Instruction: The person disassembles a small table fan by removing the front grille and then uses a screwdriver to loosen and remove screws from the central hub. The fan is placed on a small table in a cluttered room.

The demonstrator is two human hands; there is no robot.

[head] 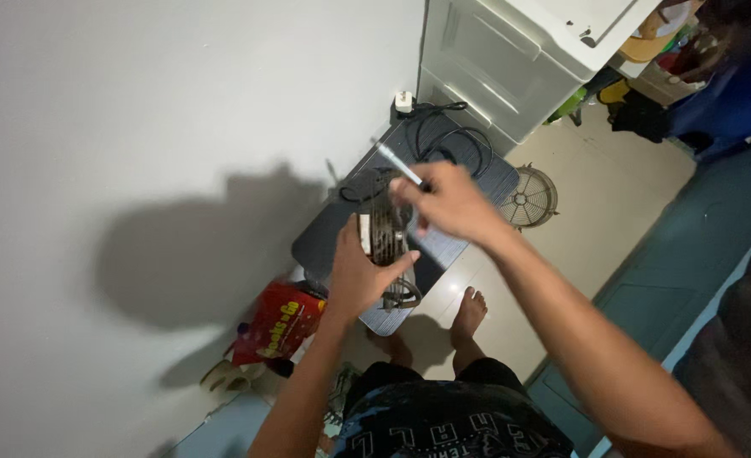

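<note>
Left hand (357, 276): you grip the dark metal part (386, 242) from its left.
Right hand (450, 203): pinches a slim tool (397, 163), just right and farther.
Tool axis: slants up-left.
Below: grey mat (469, 182).

my left hand (360, 273) covers most of the dark ribbed part (386, 236) i hold, its shape unclear to me, thin tool (399, 164) in my right hand (448, 203) blurred, tip unreadable, red bag (280, 322) partly behind my forearm
</note>
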